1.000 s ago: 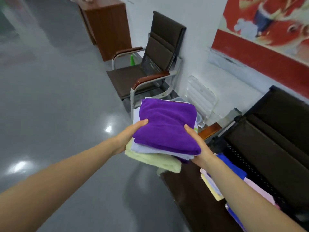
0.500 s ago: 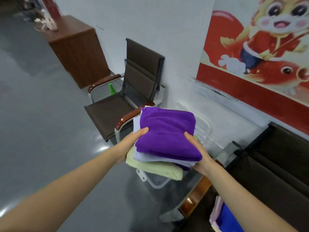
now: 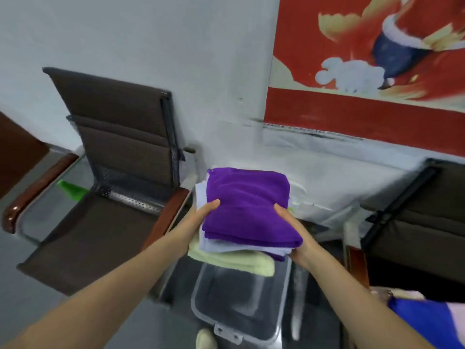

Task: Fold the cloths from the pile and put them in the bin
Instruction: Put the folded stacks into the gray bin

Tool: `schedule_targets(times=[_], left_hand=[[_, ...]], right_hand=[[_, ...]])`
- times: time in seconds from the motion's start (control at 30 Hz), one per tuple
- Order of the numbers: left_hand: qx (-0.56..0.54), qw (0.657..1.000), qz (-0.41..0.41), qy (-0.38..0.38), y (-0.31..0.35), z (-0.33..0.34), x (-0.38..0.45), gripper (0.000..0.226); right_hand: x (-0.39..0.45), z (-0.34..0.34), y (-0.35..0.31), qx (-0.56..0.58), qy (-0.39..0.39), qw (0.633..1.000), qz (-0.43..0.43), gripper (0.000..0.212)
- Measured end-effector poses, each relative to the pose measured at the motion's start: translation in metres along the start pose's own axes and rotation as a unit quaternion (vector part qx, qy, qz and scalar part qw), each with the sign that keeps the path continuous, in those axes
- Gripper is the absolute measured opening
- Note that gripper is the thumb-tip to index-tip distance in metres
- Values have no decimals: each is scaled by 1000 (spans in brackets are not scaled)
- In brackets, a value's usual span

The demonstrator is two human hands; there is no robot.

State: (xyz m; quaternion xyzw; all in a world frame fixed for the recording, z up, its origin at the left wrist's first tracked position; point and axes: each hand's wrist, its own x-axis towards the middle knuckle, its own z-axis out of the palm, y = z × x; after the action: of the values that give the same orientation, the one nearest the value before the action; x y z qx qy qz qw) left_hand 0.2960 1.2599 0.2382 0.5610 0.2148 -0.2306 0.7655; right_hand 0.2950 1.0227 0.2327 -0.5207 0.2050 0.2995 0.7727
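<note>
Both hands (image 3: 201, 217) grip folded cloths (image 3: 245, 210) above bin (image 3: 241, 306).

Brown armchair (image 3: 105, 197) against pale wall (image 3: 151, 41), red poster (image 3: 364, 71)

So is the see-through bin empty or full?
Looks empty: the clear bin shows only dark floor through it, though the stack of cloths hides its far end.

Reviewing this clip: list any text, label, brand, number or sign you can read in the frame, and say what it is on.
No readable text anywhere in this frame.
Red wall poster with a cartoon figure: picture only, blurred, no letters legible.
Dark strip below the poster's lower edge: possibly small print, too blurred to read.
Stack of folded cloths, purple on top, held by the left hand and right hand: no label visible.
Clear plastic bin: no marking visible.
</note>
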Motion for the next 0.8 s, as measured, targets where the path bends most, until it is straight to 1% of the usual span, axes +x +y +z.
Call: schedule_targets(times=[0.07, 0.1, 0.17, 0.2, 0.27, 0.3, 0.33, 0.37, 0.4, 0.43, 0.53, 0.57, 0.6, 0.67, 0.7, 0.77, 0.8], left_hand=[[23, 999, -33, -16, -21, -14, 31, 83], [35, 998, -46, -23, -41, -22, 50, 87], [56, 996, -66, -29, -90, -33, 86, 91], [62, 994, -84, -26, -117, -38, 105, 87], [59, 991, -115, -29, -165, -47, 133, 68], [51, 989, -133, -40, -202, -56, 157, 64], [66, 985, -152, -49, -215, -59, 166, 65], [71, 981, -167, -66, -242, -64, 186, 65], [79, 978, -181, -71, -259, -68, 201, 61], [85, 976, -183, -83, -274, -72, 217, 58], [113, 972, -185, -90, -311, -84, 277, 64], [122, 971, -185, -90, -318, -89, 296, 59], [124, 971, -189, -80, -332, -96, 318, 51], [125, 972, -192, -50, -352, -110, 355, 40], [126, 974, -184, -35, -360, -116, 373, 37], [134, 977, -163, -20, -377, -127, 407, 33], [138, 979, -151, -12, -383, -131, 421, 34]], right_hand=[[24, -9, 29, 45, 26, 998, 28, 53], [36, -16, 48, 61, 46, 996, 41, 49], [65, -38, 90, 84, 76, 991, 65, 47], [82, -53, 114, 95, 89, 988, 77, 48], [110, -79, 155, 108, 115, 982, 107, 49], [127, -96, 183, 121, 129, 977, 118, 49], [137, -105, 196, 115, 143, 975, 127, 49], [154, -120, 218, 118, 154, 972, 135, 49], [169, -133, 238, 113, 166, 969, 145, 48], [184, -144, 253, 109, 173, 967, 156, 48], [245, -171, 297, 106, 183, 964, 164, 49], [262, -169, 299, 107, 180, 965, 158, 53], [288, -175, 311, 112, 180, 966, 146, 54], [331, -184, 329, 129, 181, 968, 119, 41], [351, -188, 336, 133, 169, 970, 112, 35], [394, -206, 358, 125, 146, 974, 122, 41], [414, -216, 366, 126, 145, 975, 112, 37]])
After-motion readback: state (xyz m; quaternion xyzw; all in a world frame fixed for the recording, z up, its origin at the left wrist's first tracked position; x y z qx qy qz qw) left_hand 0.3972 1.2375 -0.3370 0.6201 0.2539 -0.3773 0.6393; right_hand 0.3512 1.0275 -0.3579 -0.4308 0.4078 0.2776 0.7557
